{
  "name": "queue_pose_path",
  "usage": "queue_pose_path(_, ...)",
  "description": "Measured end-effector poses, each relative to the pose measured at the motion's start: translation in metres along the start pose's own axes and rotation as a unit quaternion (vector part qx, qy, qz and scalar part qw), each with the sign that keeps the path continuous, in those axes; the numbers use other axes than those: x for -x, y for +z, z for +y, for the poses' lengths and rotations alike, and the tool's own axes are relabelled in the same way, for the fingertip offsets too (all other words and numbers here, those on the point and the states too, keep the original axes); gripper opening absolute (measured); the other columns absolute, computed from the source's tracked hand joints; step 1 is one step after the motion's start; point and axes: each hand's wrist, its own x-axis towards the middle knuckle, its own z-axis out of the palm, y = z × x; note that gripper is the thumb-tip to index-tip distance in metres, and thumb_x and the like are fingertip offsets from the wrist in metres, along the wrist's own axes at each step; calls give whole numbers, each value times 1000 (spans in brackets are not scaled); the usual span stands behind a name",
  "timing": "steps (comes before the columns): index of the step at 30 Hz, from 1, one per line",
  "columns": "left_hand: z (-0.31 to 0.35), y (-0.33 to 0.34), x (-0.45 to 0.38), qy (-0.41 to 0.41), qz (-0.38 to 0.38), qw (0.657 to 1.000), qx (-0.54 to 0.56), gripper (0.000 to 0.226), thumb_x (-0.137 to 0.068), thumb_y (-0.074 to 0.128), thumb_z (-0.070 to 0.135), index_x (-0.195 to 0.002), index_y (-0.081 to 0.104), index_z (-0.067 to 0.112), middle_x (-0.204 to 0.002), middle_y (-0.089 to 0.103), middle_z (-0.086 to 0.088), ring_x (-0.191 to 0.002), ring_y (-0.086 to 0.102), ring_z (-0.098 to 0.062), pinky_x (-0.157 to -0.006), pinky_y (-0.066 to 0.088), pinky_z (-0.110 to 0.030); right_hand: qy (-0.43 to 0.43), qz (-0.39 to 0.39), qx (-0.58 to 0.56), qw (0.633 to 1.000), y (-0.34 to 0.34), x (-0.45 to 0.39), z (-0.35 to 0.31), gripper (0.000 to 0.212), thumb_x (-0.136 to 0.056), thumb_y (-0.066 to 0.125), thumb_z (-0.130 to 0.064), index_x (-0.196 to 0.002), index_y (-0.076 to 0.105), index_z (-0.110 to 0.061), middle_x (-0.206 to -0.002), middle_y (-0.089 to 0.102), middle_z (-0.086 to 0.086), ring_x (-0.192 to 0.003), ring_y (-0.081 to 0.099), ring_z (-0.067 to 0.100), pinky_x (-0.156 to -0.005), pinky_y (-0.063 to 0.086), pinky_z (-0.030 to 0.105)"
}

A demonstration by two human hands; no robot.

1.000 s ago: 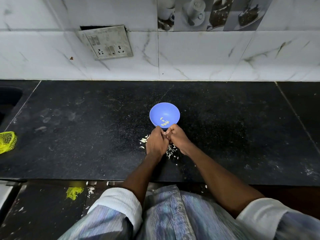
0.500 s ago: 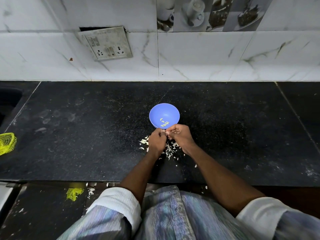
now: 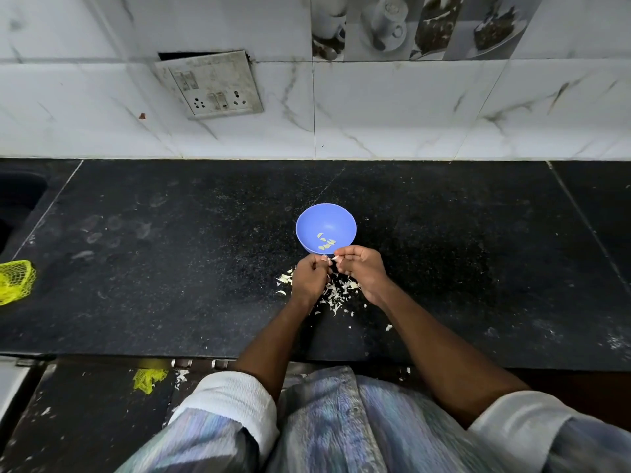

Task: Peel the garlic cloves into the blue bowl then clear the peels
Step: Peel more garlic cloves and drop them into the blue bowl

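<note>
A small blue bowl (image 3: 326, 220) stands mid-counter with several peeled garlic cloves (image 3: 326, 241) lying in its bottom. Just in front of it my left hand (image 3: 309, 278) and my right hand (image 3: 362, 271) meet, fingers curled. Between their fingertips sits a small pale garlic clove (image 3: 334, 258), pinched by both hands. A scatter of white garlic peels (image 3: 336, 291) lies on the black counter under and between my hands, with more peels (image 3: 285, 279) to the left of my left hand.
The black stone counter (image 3: 170, 268) runs to a tiled wall with a socket plate (image 3: 210, 85). A yellow mesh bag (image 3: 15, 281) lies at the far left edge. A yellow scrap (image 3: 148, 378) lies below the counter's front edge. A dark sink opening (image 3: 17, 196) sits far left.
My hands have drawn slightly apart and lifted toward the bowl's near rim, showing more of the peel pile beneath them. The bowl has not moved.
</note>
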Motion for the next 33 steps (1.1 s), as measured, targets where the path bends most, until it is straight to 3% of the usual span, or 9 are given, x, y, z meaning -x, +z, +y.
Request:
queue_pose_path(6, -7, -1, 0, 22, -3, 999, -44, 17, -99, 63, 19, -83, 70, 19, -78, 74, -6, -66, 62, -15, -71, 56, -41, 24, 6, -18, 1000, 3, 0, 2, 10, -97, 64, 3, -99, 70, -5, -82, 70, 9, -70, 60, 13, -69, 53, 23)
queue_pose_path(8, -8, -4, 1, 31, 20, 998, -45, 9, -91, 72, 13, -86, 71, 22, -80, 75, -5, -69, 65, -11, -77, 58, -39, 22, 16, -8, 1000, 4, 0, 0, 8, -100, 62, -2, -101, 69, 1, -78, 66, 8, -65, 56, 11, -61, 50, 19)
queue_pose_path(12, -3, -8, 6, 102, 28, 990, -94, 21, -82, 85, 16, -94, 71, 28, -87, 74, 8, -73, 67, -7, -73, 57, -24, 17, 28, 12, 999, 4, 0, -2, 10, -101, 61, -4, -99, 68, 3, -73, 65, 8, -59, 54, 10, -53, 46, 16)
queue_pose_path(17, 1, -7, 8, 170, 44, 978, -116, 12, -89, 80, 18, -96, 76, 27, -84, 76, 13, -76, 72, -7, -73, 60, -31, 29, 20, 33, 999, 5, -1, 3, 11, -99, 63, -4, -94, 69, 5, -68, 66, 3, -58, 54, 10, -52, 45, 20)
queue_pose_path(20, 1, -7, 8, 146, 60, 985, -73, 5, -89, 83, 21, -93, 80, 20, -83, 79, 11, -78, 75, -7, -79, 63, -35, 48, 5, 40, 998, 6, -1, 5, 19, -101, 62, -8, -100, 69, 9, -68, 63, 4, -60, 53, 11, -56, 44, 22)
queue_pose_path(24, -1, -8, 10, 112, 37, 993, -9, 3, -91, 81, 18, -91, 83, 15, -81, 80, 2, -78, 78, -21, -80, 64, -45, 55, -28, 27, 998, 9, 2, 3, 18, -104, 53, -6, -94, 68, -3, -69, 61, 5, -59, 53, 10, -56, 43, 24)
queue_pose_path(29, 4, -7, 14, 108, 41, 993, 3, 5, -92, 78, 13, -91, 83, 11, -77, 79, -2, -62, 68, -6, -63, 54, -25, 68, -33, 11, 997, 13, 4, 0, 24, -100, 46, 4, -89, 65, -5, -68, 57, 7, -58, 51, 13, -54, 40, 25)
queue_pose_path(33, 3, -8, 12, 124, 50, 990, -37, 4, -92, 79, 15, -92, 82, 15, -80, 80, 5, -70, 76, -11, -70, 61, -29, 109, -44, -55, 992, 15, 4, -1, 27, -103, 41, 1, -90, 64, -6, -68, 56, 7, -59, 50, 13, -56, 38, 25)
